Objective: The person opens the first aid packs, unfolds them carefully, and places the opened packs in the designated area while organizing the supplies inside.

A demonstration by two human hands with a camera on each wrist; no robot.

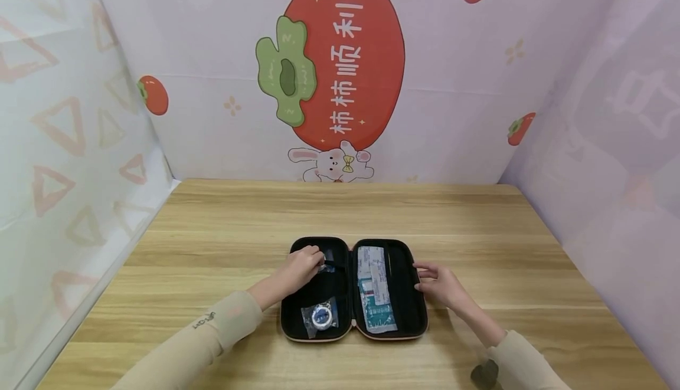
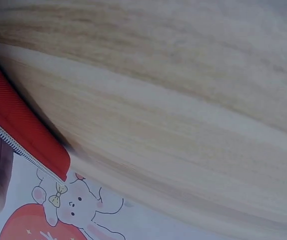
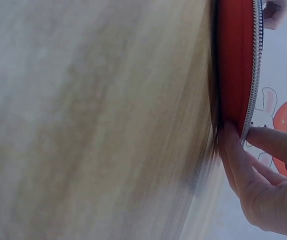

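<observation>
An open zip case (image 1: 345, 295) lies on the table, black inside, with a red shell (image 3: 236, 60) and a metal zip. My left hand (image 1: 304, 266) reaches into its left half with curled fingertips on a small clear plastic packet (image 1: 328, 256) by a dark strap. Nearer me in that half lies a bagged white roll (image 1: 321, 317) with a blue centre. In the right half are white and teal flat sachets (image 1: 376, 295). My right hand (image 1: 440, 284) grips the case's right edge; in the right wrist view its thumb is at the zip and fingers on the red side.
The case stands near the middle of a wood-grain table (image 1: 223, 219). A printed cloth wall (image 1: 451, 83) rises behind the table, with more cloth along the left and right sides. A dark round spot (image 1: 484, 373) shows beside the right sleeve.
</observation>
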